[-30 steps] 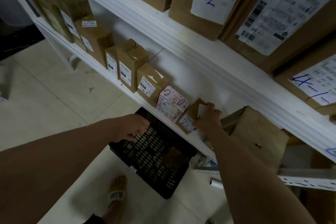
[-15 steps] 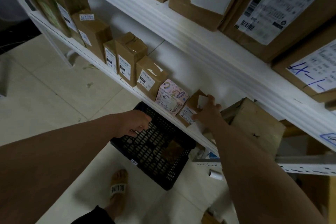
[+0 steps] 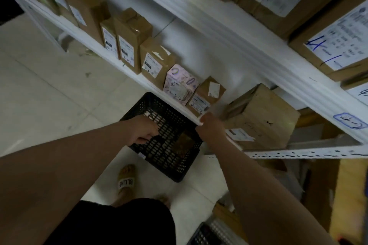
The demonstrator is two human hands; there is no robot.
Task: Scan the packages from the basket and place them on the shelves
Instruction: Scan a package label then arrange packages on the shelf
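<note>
Items I can log from the head camera:

- Left hand (image 3: 142, 132): fingers curled over the near-left rim of the black basket (image 3: 137, 106), gripping it.
- Right hand (image 3: 211, 128): at the front lip of the lower shelf (image 3: 199, 55), just below the small brown package (image 3: 209, 93). The fingers look curled with the thumb upward. I cannot tell whether it holds anything or whether it touches the lip.
- Small brown package: upright on the lower shelf, last in the row, with a white sticker on top and a printed label facing me. It stands against the pink patterned package (image 3: 180, 85) on its left.
- Row continuing left: three brown labelled boxes, the nearest (image 3: 155, 63) touching the pink one, then a taller one (image 3: 131, 36) and a narrow one (image 3: 108, 36).
- Large cardboard box (image 3: 262, 117): on the same shelf, right of the small brown package and apart from it, tilted.
- Black basket: on the white tiled floor (image 3: 39, 95), partly under the shelf edge. One brown package (image 3: 184, 142) lies inside, towards its right side.
- Upper shelf (image 3: 219, 26): carries large labelled cartons; one (image 3: 338, 42) has blue handwriting on its label.
- Sandal (image 3: 126, 181): on the floor just in front of the basket, marked "BLLINE".
</note>
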